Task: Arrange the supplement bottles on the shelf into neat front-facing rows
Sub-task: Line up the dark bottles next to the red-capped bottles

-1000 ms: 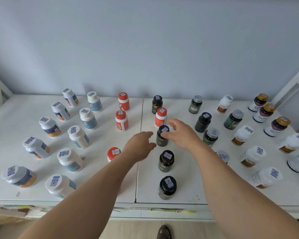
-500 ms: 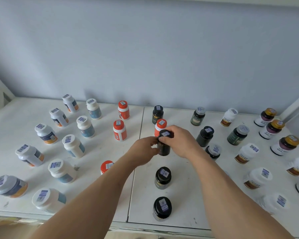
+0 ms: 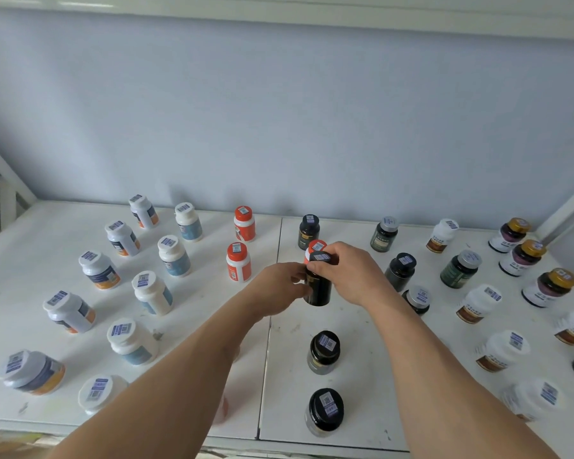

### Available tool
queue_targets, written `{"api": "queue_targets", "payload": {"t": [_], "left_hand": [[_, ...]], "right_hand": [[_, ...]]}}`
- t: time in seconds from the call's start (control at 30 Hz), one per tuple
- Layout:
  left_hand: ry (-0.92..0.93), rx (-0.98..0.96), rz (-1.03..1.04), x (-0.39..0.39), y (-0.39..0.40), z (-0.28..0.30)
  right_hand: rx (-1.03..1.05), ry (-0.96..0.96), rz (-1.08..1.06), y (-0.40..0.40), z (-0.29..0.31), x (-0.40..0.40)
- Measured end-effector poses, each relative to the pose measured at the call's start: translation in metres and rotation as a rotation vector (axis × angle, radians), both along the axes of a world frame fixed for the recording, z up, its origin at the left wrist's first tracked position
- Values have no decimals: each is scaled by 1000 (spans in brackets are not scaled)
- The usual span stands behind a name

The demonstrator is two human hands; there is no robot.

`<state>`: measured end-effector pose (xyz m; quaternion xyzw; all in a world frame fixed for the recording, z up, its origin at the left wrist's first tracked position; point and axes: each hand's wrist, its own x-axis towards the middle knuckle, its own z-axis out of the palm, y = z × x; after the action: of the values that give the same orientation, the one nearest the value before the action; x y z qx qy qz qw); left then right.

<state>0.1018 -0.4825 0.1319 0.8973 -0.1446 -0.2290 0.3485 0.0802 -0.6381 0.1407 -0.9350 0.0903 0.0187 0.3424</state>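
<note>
Nearest the shelf [image 3: 345,422] edge stands a black-capped dark bottle [image 3: 325,411], a barcode sticker on its lid; just behind it a second one [image 3: 324,352]. Farther back in that file is the held black bottle [image 3: 318,283]: glossy dark body, black cap with a blue-white sticker. The left hand [image 3: 279,288] has its fingers wrapped on the body, and the right hand [image 3: 352,273] pinches the cap. Directly behind the held bottle an orange-capped bottle [image 3: 316,247] peeks out, then another black bottle [image 3: 309,230] near the wall.

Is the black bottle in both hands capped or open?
Capped: the black bottle wears its black stickered lid, with left hand and right hand gripping it.
</note>
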Motion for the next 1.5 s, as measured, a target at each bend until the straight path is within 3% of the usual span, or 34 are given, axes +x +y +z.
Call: {"api": "queue_targets", "payload": {"t": [0.2,0.43,0.73,0.9,1.13,1.33,1.5], "left_hand": [[22,22,-35,0,-1,-4],[-54,213,-138,0,-4,-20],[-82,250,-185,5,-6,-29],[-123,254,-161,16,-7,-30],[-135,233,-33,41,-15,-31],[-117,247,21,60,-26,-36],[-40,215,27,68,-32,-39]], "right_hand": [[6,21,-6,-2,-6,-3],[94,84,-9,-8,-31,-14],[134,151,-27,-9,-48,-23],[148,237,-6,-15,-46,-21],[157,73,-45,-30,-30,24],[98,162,106,-30,-41,67],[113,153,87,-37,-52,76]]}}
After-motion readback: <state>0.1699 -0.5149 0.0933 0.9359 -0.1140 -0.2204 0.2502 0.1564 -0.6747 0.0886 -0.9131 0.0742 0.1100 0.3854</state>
